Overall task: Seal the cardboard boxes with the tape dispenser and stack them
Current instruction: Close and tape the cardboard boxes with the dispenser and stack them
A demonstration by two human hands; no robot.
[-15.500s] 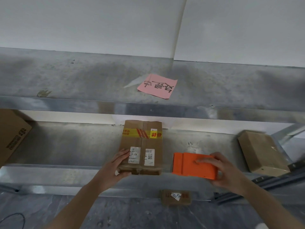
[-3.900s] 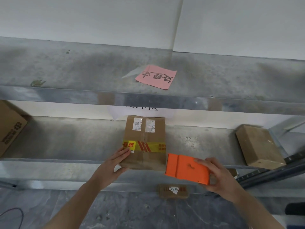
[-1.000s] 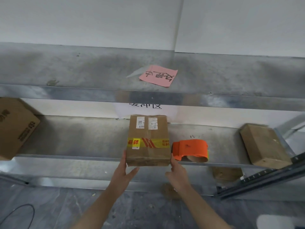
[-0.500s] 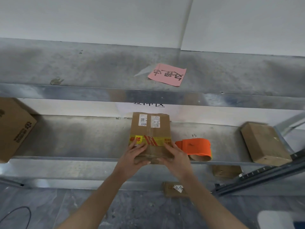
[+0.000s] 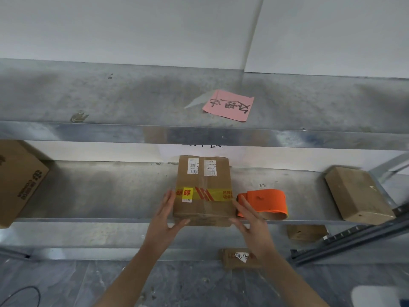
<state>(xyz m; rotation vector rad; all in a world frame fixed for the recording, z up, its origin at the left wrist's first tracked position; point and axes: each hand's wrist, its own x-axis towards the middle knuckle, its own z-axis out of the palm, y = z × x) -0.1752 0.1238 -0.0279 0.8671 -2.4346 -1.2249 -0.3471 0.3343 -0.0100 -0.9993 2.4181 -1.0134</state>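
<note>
Flanking the cardboard box [image 5: 203, 191] from both sides with flat palms: left hand [image 5: 164, 220] at its left near corner, fingers straight and slightly apart, thumb spread toward the front face; right hand [image 5: 250, 218] mirrored at the right near corner, fingers likewise straight, thumb toward the front face. Curled round nothing; can't tell whether actually touching the cardboard or just off it. Sits flat on the middle shelf [image 5: 99, 196], near end at the front lip, yellow-and-red printed tape band across the top, clear tape along the centre seam, two white labels at the far end. Orange tape dispenser [image 5: 263, 202] lying on the same shelf just right of the box, partly behind the right hand's fingers, held by neither hand. Same shelf also carrying a large printed carton [image 5: 17, 182] at far left and a plain small box [image 5: 358, 193] turned askew at far right. Bare galvanised metal, dull and smudged. Upper shelf [image 5: 110, 96] with a pink handwritten note [image 5: 229, 105] lying flat on it. White paper sign [image 5: 199, 148] on the back wall behind the box, mostly hidden by the upper shelf's lip. Below: lower box [image 5: 306, 232] under the middle shelf at right, labelled box [image 5: 240, 258] down near floor level. Grey stone-look floor [image 5: 110, 282], black cable [image 5: 20, 295] looping at lower left, dark slotted rail [image 5: 354, 238] running diagonally at right. White panelled wall [image 5: 132, 25] above, one vertical seam
</note>
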